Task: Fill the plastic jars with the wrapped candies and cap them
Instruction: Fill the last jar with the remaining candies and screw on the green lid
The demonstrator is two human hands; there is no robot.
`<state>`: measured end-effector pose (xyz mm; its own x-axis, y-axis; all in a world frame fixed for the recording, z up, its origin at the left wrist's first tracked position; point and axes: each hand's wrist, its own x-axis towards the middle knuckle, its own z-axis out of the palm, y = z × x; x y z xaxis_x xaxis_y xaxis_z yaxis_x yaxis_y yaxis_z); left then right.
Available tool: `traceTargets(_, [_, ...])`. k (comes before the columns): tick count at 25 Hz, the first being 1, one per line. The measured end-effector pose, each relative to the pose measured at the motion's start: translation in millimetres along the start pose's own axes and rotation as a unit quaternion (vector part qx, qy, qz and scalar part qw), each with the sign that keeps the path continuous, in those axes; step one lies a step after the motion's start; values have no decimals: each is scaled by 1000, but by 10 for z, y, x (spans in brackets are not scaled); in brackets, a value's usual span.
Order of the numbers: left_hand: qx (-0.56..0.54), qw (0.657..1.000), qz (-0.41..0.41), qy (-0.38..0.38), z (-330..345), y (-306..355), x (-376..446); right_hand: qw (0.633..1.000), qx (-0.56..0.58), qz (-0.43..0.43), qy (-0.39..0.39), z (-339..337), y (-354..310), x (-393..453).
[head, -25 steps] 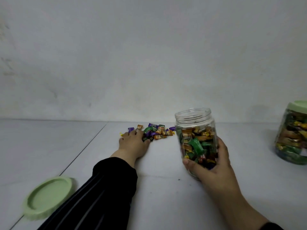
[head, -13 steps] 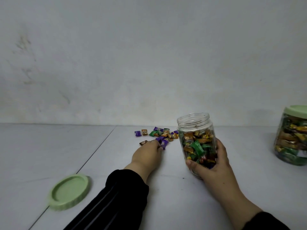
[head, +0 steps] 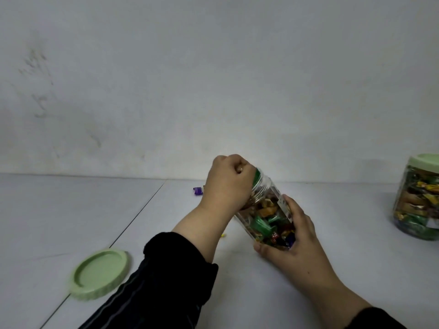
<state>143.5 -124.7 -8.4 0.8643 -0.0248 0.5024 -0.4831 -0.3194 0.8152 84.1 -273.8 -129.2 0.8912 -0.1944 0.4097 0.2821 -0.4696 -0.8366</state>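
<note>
A clear plastic jar (head: 266, 217) partly full of wrapped candies is tilted to the left, its base gripped by my right hand (head: 292, 238). My left hand (head: 228, 184) is curled in a fist at the jar's mouth, holding wrapped candies; a green wrapper shows at its fingers. It hides most of the opening. A purple candy (head: 197, 191) lies on the white surface behind my left hand, and a small yellow piece (head: 223, 235) sits under my left wrist. The loose green lid (head: 101, 273) lies upside down at the lower left.
A second jar (head: 418, 205), full of candies and capped with a green lid, stands at the right edge. A pale wall rises close behind. A dark seam (head: 133, 224) runs diagonally across the white surface on the left.
My left hand has lifted from the candy pile with a handful to the jar's mouth. My right hand has tilted the jar to the left.
</note>
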Motion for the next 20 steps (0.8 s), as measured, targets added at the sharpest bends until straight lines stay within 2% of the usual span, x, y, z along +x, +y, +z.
traceTargets(2, [-40,997,-20,-55,-6,12,-18,1000,-4,-7,5,5,-7,-2])
traceTargets(4, [-158,980,-49,-109,-44,15,6,1000,-2,-8,7,-3,-11,7])
traceTargets(6, [-318,942,-65,-80,-79,-103,96,1000,13,1,13,-30,7,22])
traceTargets(7, [-343,935,-84,-43,-78,-226,132,999,24,7,20,-50,20,28])
traceTargets(8, [-272,957,-103,-3,-74,-390,160,999,38,13,29,-66,27,33])
traceTargets(9, [-103,989,-110,10,-63,-591,174,998,54,16,39,-77,30,38])
traceTargets(10, [94,989,-116,-23,-47,-842,167,996,70,16,49,-87,26,44])
traceTargets(11, [249,957,-124,-84,-25,-1088,148,995,83,17,56,-94,26,52])
traceTargets(12, [351,915,-134,-147,-6,-1272,128,994,92,18,58,-101,16,59])
traceTargets(13, [404,881,-144,-198,12,-1388,117,994,97,19,57,-102,17,68])
traceTargets(15, [432,855,-145,-248,79,-1494,150,993,98,18,57,-88,47,94])
traceTargets(17, [431,857,-117,-257,180,-1537,244,993,101,18,60,-64,82,110])
traceTargets(20, [433,864,-29,-256,343,-1528,341,993,99,11,61,-35,121,121])
